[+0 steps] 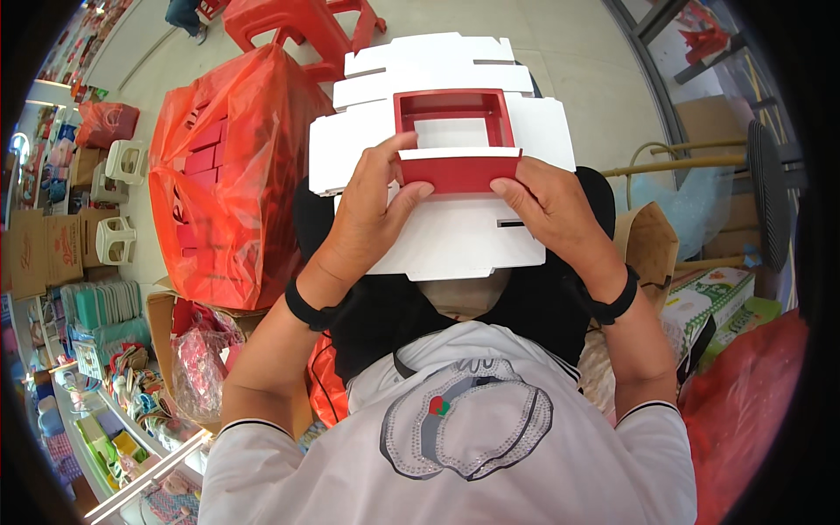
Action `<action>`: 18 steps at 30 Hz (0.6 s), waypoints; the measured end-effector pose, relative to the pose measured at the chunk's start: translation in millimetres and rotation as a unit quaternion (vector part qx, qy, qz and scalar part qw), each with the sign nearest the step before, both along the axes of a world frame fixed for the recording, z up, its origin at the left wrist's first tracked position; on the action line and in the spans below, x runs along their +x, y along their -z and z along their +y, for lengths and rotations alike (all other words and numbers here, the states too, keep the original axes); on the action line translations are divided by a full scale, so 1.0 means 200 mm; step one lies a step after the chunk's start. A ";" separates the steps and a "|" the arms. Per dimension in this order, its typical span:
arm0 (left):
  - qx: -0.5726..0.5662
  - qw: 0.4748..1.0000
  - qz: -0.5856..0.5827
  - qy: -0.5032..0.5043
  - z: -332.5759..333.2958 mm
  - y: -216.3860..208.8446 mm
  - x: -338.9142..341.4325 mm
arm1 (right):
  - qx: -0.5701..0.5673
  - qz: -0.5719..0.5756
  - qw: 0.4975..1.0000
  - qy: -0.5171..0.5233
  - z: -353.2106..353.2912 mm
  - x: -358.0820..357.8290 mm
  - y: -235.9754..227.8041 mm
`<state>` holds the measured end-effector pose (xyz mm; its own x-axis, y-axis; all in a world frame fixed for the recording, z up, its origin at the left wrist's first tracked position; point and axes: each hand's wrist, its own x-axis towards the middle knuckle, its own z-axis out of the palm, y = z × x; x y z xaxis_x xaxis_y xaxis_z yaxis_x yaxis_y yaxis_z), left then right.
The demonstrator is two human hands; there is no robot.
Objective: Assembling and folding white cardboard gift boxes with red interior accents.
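Observation:
A red cardboard box rests over a stack of flat die-cut white cardboard sheets on my lap. Its walls stand up in a rectangle, and a white edge runs along the near wall. White shows inside it; whether that is a bottom or the sheet below I cannot tell. My left hand grips the near left corner, thumb on the front and fingers over the wall. At the near right corner my right hand pinches the same box, its thumb on the front face and its fingers partly hidden.
To my left stands a big orange-red plastic bag full of red boxes. Beyond it is a red plastic stool. A brown paper bag and a green and white carton are at my right. Shelves of goods line the far left.

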<state>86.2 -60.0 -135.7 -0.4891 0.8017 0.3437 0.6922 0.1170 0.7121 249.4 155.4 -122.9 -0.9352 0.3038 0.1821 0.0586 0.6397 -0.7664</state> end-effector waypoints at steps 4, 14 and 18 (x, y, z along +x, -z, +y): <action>-0.045 0.998 -0.016 -0.041 0.03 -0.02 0.02 | -0.087 -0.022 0.996 0.022 -0.02 -0.01 -0.04; -0.043 0.976 0.205 -0.052 0.06 -0.07 0.04 | -0.038 -0.079 0.996 0.028 -0.04 0.00 -0.11; -0.074 0.969 0.233 -0.020 0.04 -0.11 0.05 | 0.072 0.041 0.997 -0.004 -0.03 0.01 -0.02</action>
